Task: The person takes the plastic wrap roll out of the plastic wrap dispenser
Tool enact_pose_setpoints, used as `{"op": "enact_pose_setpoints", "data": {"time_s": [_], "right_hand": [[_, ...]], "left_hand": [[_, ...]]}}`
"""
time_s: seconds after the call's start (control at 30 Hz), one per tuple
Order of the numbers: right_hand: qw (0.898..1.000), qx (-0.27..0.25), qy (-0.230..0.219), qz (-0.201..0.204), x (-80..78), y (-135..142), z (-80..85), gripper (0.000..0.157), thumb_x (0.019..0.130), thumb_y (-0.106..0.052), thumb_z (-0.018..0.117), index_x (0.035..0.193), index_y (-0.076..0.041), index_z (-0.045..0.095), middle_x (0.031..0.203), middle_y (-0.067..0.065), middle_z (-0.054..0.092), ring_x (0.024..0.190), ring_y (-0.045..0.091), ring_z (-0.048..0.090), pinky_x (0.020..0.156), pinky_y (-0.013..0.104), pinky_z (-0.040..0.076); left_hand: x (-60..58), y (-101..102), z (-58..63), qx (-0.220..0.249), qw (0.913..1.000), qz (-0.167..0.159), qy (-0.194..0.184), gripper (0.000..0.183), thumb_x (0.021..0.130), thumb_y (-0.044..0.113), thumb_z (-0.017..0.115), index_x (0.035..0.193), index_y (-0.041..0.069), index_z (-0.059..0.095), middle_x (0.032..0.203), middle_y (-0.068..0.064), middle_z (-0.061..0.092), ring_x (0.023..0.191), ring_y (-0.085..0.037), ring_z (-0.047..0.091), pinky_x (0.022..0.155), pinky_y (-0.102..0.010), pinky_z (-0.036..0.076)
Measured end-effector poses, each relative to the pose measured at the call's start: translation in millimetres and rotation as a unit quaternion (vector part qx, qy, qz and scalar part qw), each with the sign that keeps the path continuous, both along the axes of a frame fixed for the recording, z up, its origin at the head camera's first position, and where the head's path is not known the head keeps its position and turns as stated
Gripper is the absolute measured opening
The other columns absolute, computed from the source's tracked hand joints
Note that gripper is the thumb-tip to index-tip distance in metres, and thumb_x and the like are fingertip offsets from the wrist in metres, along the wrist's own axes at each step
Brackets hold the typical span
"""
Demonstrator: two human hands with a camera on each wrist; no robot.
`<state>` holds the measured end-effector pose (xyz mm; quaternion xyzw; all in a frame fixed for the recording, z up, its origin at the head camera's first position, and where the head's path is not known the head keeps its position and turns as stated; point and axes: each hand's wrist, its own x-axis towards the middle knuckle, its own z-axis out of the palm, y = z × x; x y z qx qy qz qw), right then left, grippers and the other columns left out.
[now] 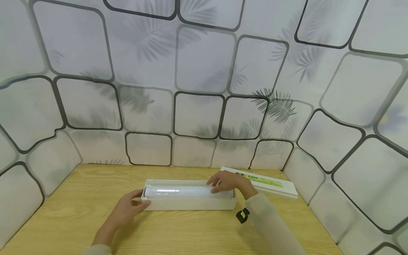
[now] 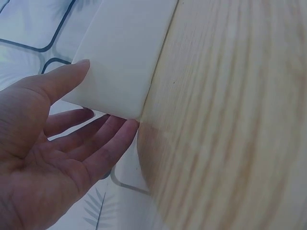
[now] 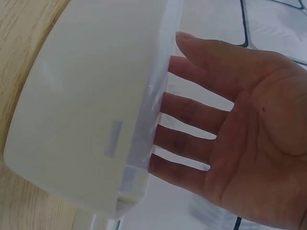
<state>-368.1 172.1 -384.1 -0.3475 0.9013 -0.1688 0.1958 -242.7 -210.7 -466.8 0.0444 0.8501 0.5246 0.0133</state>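
Note:
A long white box (image 1: pixel 191 204) lies open on the table, with a roll of shiny plastic wrap (image 1: pixel 178 191) inside it. My left hand (image 1: pixel 125 209) holds the box's left end, its thumb on the front wall and its fingers at the end wall, as the left wrist view shows. Over the right part of the roll is my right hand (image 1: pixel 227 181), fingers spread and nearly straight. In the right wrist view its fingertips reach past the box's rim to the wrap; their exact contact is hidden. A white lid (image 1: pixel 280 190) with a green label rests behind that hand.
The light wood table (image 1: pixel 178 233) meets patterned walls at the back and right side. A small black device (image 1: pixel 243 215) is at the right wrist, by the sleeve. The lid lies at an angle near the back right edge.

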Motion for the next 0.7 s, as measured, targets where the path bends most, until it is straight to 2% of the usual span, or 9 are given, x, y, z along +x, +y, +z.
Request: {"op": "enact_pose_setpoints", "data": {"time_s": [0.2, 0.4, 0.6, 0.7], "right_hand": [[1.000, 0.018, -0.019, -0.012, -1.7, -14.7, -4.7, 0.037, 0.097, -0.024, 0.074, 0.132, -0.014, 0.071, 0.132, 0.014, 0.071, 0.123, 0.031, 0.066, 0.103, 0.047, 0.056], [0.999, 0.041, -0.008, -0.007, -2.3, -27.5, -10.2, 0.046, 0.095, -0.028, 0.075, 0.138, -0.013, 0.066, 0.140, 0.013, 0.066, 0.130, 0.032, 0.063, 0.109, 0.047, 0.053], [0.998, 0.054, 0.004, 0.017, -1.5, -36.1, -16.2, 0.052, 0.097, -0.027, 0.074, 0.145, -0.013, 0.060, 0.149, 0.010, 0.060, 0.136, 0.030, 0.057, 0.114, 0.046, 0.049], [0.998, 0.059, 0.002, 0.014, 0.5, -39.1, -17.1, 0.055, 0.097, -0.027, 0.073, 0.147, -0.012, 0.058, 0.152, 0.010, 0.057, 0.139, 0.031, 0.054, 0.116, 0.047, 0.046]], "left_hand": [[0.3, 0.5, 0.0, -0.002, 1.0000, 0.003, 0.002, 0.068, 0.098, 0.026, 0.072, 0.147, -0.011, 0.045, 0.151, -0.034, 0.049, 0.117, -0.038, 0.068, 0.089, -0.041, 0.063], [-0.6, 0.1, -0.9, -0.001, 1.0000, 0.005, 0.004, 0.068, 0.098, 0.026, 0.072, 0.147, -0.011, 0.045, 0.151, -0.033, 0.049, 0.117, -0.037, 0.068, 0.089, -0.041, 0.063], [-0.3, -0.2, -0.3, -0.005, 1.0000, 0.007, 0.004, 0.067, 0.098, 0.027, 0.072, 0.147, -0.010, 0.046, 0.151, -0.033, 0.050, 0.117, -0.037, 0.068, 0.089, -0.041, 0.063], [1.2, -0.1, 0.4, -0.003, 1.0000, 0.006, 0.004, 0.067, 0.098, 0.027, 0.072, 0.147, -0.010, 0.046, 0.151, -0.033, 0.049, 0.117, -0.037, 0.068, 0.090, -0.042, 0.062]]}}
